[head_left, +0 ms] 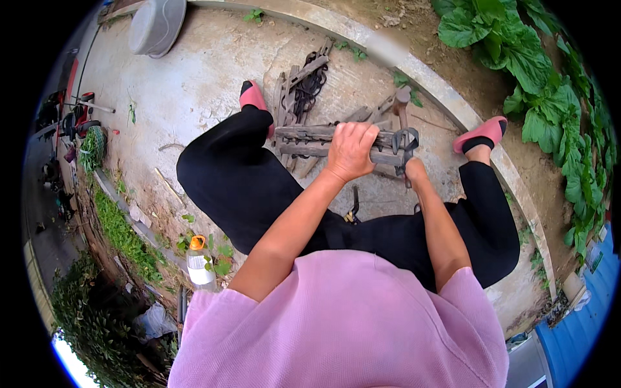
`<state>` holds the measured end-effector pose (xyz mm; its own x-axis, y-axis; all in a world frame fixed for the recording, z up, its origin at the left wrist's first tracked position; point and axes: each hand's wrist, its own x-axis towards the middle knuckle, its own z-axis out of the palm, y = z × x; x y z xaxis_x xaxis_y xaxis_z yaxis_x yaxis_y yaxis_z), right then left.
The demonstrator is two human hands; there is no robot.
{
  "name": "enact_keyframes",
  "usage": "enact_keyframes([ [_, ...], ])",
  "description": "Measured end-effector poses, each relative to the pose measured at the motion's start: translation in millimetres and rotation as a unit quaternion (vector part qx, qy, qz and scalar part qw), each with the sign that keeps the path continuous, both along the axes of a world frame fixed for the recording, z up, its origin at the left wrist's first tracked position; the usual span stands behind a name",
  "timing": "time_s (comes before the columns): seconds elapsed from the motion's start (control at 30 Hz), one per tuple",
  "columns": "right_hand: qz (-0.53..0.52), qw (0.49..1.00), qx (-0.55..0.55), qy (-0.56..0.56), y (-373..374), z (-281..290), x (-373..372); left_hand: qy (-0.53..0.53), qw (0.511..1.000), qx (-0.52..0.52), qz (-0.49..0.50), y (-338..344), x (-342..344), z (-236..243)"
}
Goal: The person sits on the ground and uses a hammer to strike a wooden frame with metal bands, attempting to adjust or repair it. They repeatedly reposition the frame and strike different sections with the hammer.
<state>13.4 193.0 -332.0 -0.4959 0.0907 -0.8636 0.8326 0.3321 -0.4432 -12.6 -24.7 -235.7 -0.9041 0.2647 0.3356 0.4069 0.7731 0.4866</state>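
Observation:
My left hand (352, 150) is closed over a weathered grey wooden frame (304, 132) of parallel bars, held between my knees. A dark strap (405, 141) loops round the frame's right end. At that end my right hand (416, 171) is closed, apparently round the lower handle of a hammer (402, 107). The hammer's rusty brown head points away from me; part of its handle is hidden behind the strap. Beyond the frame lie loose old wooden pieces (309, 70) with tangled dark straps (310, 90). A tool with yellow on its handle (352, 212) lies on the ground between my legs.
A pale plastic basin (155, 29) stands at the far left on the concrete (207, 71). Beside my left arm is a bottle with an orange cap (199, 264). A curved concrete curb (446, 97) borders soil and leafy green plants (546, 103) on the right.

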Motion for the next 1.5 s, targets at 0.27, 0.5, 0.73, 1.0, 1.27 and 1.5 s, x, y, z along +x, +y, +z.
enact_keyframes([
  [0.27, -0.158, 0.973, -0.16, 0.048, 27.0, 41.1, -32.8, 0.018, 0.976, 0.008, 0.218, -48.7, -8.4, -17.4],
  [0.5, -0.079, 0.971, -0.176, 0.142, -2.8, 92.3, -47.5, 0.003, 0.969, 0.016, 0.246, -72.0, 3.3, -26.6],
  [0.73, 0.047, 0.992, -0.115, 0.035, -40.1, 2.6, -24.7, 0.006, 0.993, 0.014, 0.121, -36.6, 38.7, -6.4],
  [1.0, -0.165, 0.961, -0.205, -0.091, -23.1, 14.6, -21.3, 0.004, 0.998, 0.003, 0.063, -16.2, 32.4, -8.4],
  [1.27, -0.337, 0.861, -0.348, -0.153, 18.1, 17.3, -0.1, -0.086, 0.886, 0.255, 0.378, -94.1, -16.0, -14.0],
  [1.5, -0.279, 0.917, -0.214, -0.19, 9.2, -29.3, 42.8, -0.127, 0.663, 0.698, 0.239, -122.3, -14.6, 18.2],
])
